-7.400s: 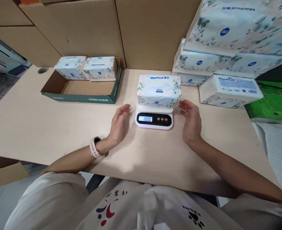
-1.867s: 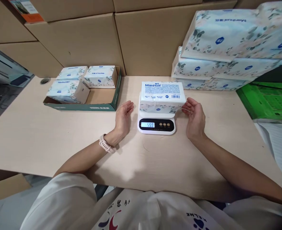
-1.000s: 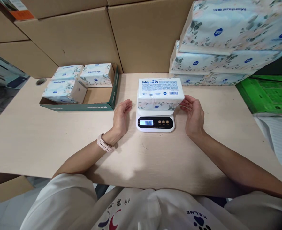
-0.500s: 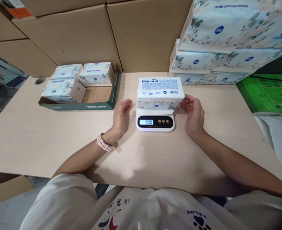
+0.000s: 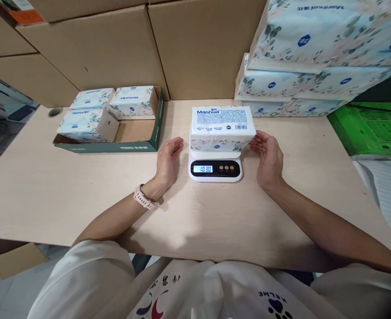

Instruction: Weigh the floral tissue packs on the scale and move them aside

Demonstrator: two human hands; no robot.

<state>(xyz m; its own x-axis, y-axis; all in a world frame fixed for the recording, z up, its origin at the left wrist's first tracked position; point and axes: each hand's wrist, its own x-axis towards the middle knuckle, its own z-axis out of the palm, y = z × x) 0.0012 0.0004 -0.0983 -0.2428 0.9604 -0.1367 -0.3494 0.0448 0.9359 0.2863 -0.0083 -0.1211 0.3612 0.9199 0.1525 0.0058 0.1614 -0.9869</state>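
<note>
A pack of tissues [image 5: 220, 128] with blue print lies on a white digital scale [image 5: 215, 177], whose lit display shows 103.0. Left of the scale, my left hand [image 5: 168, 159] rests on its edge on the table, fingers extended and holding nothing; a pale pink band circles that wrist. On the other side my right hand [image 5: 269, 157] is open, its fingertips close to the pack's right end. Whether they touch it I cannot tell. Neither hand grips anything.
A shallow green-edged cardboard tray [image 5: 135, 145] at the left holds 3 tissue packs [image 5: 87, 124]. More packs [image 5: 281, 84] are stacked at the back right, beside a green crate [image 5: 374, 133]. Large cardboard boxes [image 5: 205, 48] line the back of the table [image 5: 75, 195].
</note>
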